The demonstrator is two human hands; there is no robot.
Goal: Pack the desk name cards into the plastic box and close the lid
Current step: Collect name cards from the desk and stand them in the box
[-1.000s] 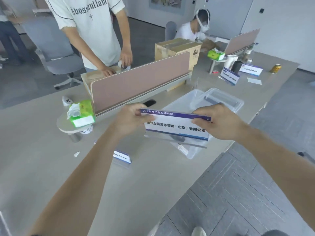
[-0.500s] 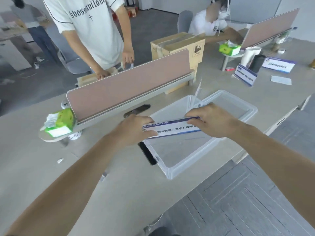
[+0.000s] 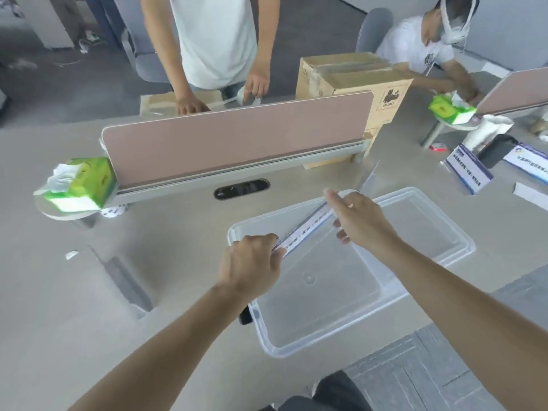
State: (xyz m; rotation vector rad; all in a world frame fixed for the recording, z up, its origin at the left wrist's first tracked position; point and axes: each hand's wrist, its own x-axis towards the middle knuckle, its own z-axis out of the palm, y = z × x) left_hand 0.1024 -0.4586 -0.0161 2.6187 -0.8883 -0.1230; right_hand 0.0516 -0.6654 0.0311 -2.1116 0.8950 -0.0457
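Observation:
A long white desk name card (image 3: 305, 230) with a blue stripe is held nearly flat and edge-on over the far left part of the clear plastic box (image 3: 296, 350). My left hand (image 3: 252, 268) grips its near end and my right hand (image 3: 361, 221) pinches its far end. The box stands open at the desk's near edge with nothing on its floor. A clear panel that may be its lid (image 3: 439, 232) lies along its right side. Two more name cards (image 3: 468, 170) (image 3: 530, 161) stand at the far right. Another card stand (image 3: 124, 280) sits on the desk at the left.
A pink desk divider (image 3: 237, 143) runs across behind the box, with a green tissue box (image 3: 80, 185) at its left end. A cardboard box (image 3: 350, 75) and two people are beyond it. A black cable port (image 3: 241, 188) is set in the desk.
The card has tipped from facing me to nearly flat and has come down over the box. My view has shifted so the box sits lower and nearer.

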